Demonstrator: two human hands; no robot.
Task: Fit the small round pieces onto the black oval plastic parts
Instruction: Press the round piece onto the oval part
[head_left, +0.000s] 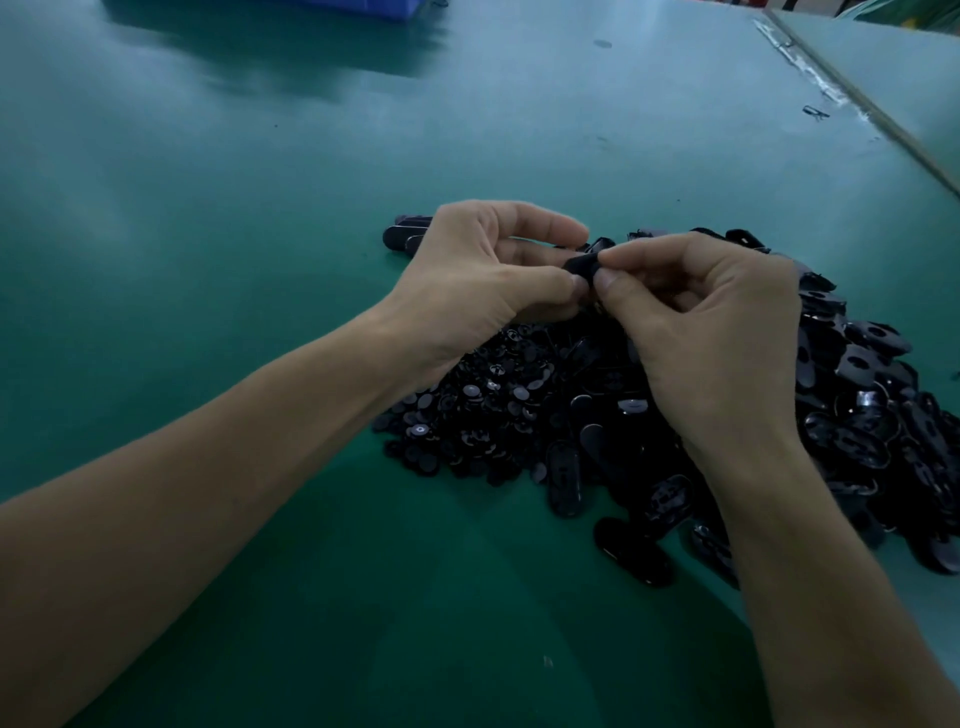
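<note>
Head view: left hand (483, 275), right hand (711, 332), fingertips (574, 285) tight on one oval part (582, 264).

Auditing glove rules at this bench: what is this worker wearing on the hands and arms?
Nothing visible. The left hand and right hand are bare: no gloves, rings or finger cots. No watch or band shows, and the left forearm and right forearm are uncovered to the picture's edge, no sleeve in view.

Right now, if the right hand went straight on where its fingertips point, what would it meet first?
The black part that the right hand pinches, then probably the left hand opposite; depth is unclear.
</note>
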